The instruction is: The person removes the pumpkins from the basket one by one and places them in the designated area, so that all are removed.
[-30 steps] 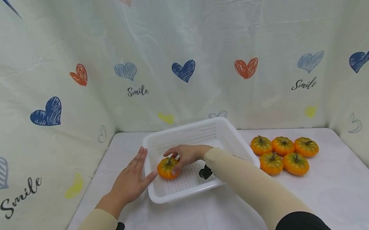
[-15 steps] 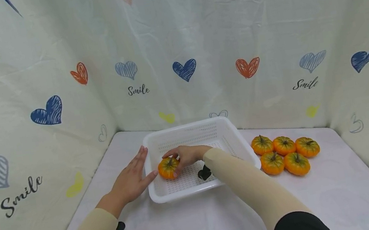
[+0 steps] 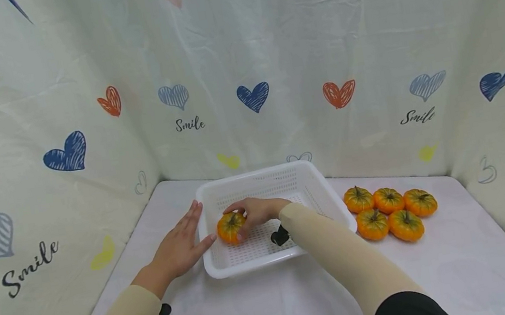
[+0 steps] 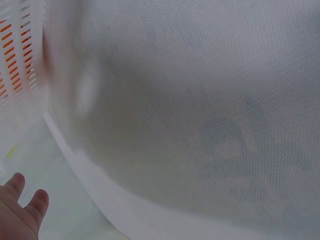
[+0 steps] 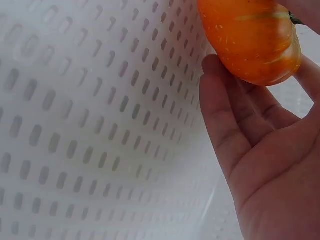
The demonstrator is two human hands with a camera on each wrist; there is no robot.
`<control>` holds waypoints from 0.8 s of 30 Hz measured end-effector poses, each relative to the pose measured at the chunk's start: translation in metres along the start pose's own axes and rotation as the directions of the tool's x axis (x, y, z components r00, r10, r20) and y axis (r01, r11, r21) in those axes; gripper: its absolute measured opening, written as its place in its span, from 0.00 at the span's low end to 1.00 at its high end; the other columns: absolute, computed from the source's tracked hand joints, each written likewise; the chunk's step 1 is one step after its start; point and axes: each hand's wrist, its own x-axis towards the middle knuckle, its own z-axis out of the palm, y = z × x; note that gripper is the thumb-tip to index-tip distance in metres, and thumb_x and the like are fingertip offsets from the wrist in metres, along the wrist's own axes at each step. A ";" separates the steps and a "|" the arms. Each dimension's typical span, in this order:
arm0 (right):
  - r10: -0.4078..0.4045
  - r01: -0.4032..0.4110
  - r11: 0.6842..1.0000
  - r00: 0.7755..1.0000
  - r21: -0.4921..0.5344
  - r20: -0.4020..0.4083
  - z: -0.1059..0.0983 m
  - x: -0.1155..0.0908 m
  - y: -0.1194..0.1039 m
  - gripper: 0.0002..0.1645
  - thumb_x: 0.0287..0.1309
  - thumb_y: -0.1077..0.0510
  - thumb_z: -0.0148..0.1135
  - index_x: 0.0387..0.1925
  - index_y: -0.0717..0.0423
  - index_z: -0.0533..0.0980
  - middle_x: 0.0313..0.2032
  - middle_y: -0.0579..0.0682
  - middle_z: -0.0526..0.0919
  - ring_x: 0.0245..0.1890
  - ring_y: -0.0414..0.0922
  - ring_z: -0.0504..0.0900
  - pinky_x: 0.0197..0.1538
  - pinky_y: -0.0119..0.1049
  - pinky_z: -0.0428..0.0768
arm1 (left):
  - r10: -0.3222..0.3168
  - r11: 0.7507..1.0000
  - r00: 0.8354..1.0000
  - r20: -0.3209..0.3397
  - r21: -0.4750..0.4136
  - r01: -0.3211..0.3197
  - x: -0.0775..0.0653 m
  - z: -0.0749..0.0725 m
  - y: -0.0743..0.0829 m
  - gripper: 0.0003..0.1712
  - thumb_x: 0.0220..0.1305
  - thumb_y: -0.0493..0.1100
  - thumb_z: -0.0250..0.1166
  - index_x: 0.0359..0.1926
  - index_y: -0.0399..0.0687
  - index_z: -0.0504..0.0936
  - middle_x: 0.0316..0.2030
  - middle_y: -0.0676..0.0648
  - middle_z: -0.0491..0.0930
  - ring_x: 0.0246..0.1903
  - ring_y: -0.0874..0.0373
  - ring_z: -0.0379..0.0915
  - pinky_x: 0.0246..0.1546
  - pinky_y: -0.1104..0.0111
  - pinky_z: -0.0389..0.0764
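Note:
A small orange pumpkin (image 3: 230, 229) with greenish streaks is at the left end of a white perforated plastic basket (image 3: 259, 264). My right hand (image 3: 257, 214) reaches into the basket and grips that pumpkin between thumb and fingers. In the right wrist view the pumpkin (image 5: 252, 42) lies against the curled fingers (image 5: 220, 100), close by the slotted wall. My left hand (image 3: 178, 248) rests at the basket's left rim with its fingers spread and straight. Only some fingertips of the left hand (image 4: 25, 205) show in the left wrist view, below the basket wall (image 4: 20, 65).
Several more small pumpkins (image 3: 387, 199) stand grouped on the white-covered table (image 3: 465, 245), right of the basket. A pale curtain (image 3: 285, 47) printed with hearts encloses the table's back and sides.
Hardly anything differs. The right hand keeps its grip on the pumpkin, which has shifted very slightly; the left hand stays at the rim.

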 end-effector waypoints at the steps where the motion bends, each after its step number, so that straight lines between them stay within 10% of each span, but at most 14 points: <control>1: -0.002 0.002 1.000 1.000 0.005 -0.007 -0.001 -0.001 0.000 0.48 0.45 0.46 0.81 0.69 0.35 0.70 0.53 0.45 0.76 0.51 0.43 0.75 0.60 0.42 0.75 | 0.001 1.000 1.000 -0.001 0.000 -0.001 0.000 0.000 0.001 0.52 0.71 0.67 0.52 0.79 0.40 0.44 0.78 0.41 0.42 0.75 0.43 0.46 0.69 0.47 0.57; 24: -0.030 0.054 0.995 0.967 0.088 -0.252 -0.067 -0.072 0.008 0.49 0.50 0.49 0.79 0.72 0.41 0.66 0.59 0.49 0.74 0.55 0.50 0.75 0.55 0.38 0.80 | 0.010 1.000 1.000 -0.010 0.010 -0.010 -0.002 -0.003 0.003 0.52 0.71 0.67 0.52 0.78 0.37 0.45 0.78 0.39 0.43 0.74 0.41 0.45 0.69 0.47 0.57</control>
